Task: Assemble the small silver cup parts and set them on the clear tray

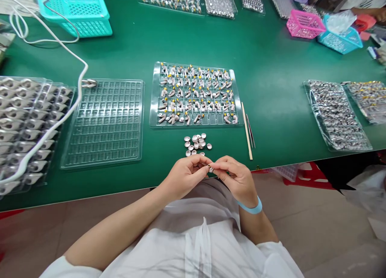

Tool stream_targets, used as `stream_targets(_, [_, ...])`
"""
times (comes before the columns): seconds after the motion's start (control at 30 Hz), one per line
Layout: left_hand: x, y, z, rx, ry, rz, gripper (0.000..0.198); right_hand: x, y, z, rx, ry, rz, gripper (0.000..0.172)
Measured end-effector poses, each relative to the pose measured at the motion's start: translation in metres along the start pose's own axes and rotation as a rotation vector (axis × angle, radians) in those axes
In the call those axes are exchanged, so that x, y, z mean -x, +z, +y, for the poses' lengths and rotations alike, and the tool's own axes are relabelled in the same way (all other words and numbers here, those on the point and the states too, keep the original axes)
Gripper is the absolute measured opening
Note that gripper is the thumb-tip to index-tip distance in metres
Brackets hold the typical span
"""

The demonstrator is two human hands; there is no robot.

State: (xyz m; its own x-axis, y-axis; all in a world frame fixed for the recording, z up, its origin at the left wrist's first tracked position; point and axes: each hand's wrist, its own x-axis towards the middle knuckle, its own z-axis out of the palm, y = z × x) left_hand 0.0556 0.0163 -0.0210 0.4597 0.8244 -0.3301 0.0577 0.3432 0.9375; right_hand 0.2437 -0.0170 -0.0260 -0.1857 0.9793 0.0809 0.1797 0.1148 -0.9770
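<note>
My left hand (193, 174) and my right hand (235, 175) meet at the table's front edge. Both are closed in a pinch on one small pale part (211, 169), mostly covered by the fingertips, so its kind cannot be made out. Just beyond the fingers lies a loose pile of small round silver caps (199, 142). Behind the pile sits a clear plastic tray (154, 97) with rows of small grey curved parts, many with yellow tips; a few slots in its front row hold nothing. To its right lie a wooden stick (246, 131) and metal tweezers (250, 131).
A second clear tray (105, 121) lies left, with a grey part (89, 83) at its corner. A white cable (69, 109) crosses stacked trays of grey parts (30, 125). Baskets in turquoise (90, 24), pink (305, 24) and blue (340, 40) stand farther back. Filled trays (337, 115) lie right.
</note>
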Motion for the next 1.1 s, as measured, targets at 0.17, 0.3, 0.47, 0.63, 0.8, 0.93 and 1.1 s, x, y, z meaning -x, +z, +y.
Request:
stream_targets(0.17, [0.0,0.0,-0.002,-0.026,0.018,0.01,0.019,-0.002,0.0,-0.002,0.03,0.012,-0.01,0.023])
stream_targets(0.3, [0.0,-0.002,-0.001,-0.08,0.043,0.019,0.02,-0.004,0.0,-0.005,0.053,0.09,0.007,0.016])
stream_targets(0.47, [0.0,-0.01,0.001,-0.185,0.134,-0.045,0.021,-0.005,-0.002,-0.007,0.042,0.129,0.007,0.008])
stream_targets(0.63, [0.002,-0.014,0.001,-0.2,0.072,-0.026,0.02,-0.005,-0.004,-0.01,0.029,0.143,-0.012,0.009])
stream_targets(0.8, [0.005,-0.013,0.0,-0.276,0.098,0.018,0.012,-0.005,-0.004,-0.011,-0.008,0.195,-0.023,0.012])
stream_targets(0.93, [0.006,-0.013,0.001,-0.405,0.182,0.051,0.012,-0.005,-0.004,-0.012,-0.016,0.204,-0.008,0.013])
stream_targets(1.1, [0.007,-0.013,0.005,-0.501,0.249,0.038,0.012,-0.004,-0.004,-0.009,-0.006,0.196,-0.01,0.013])
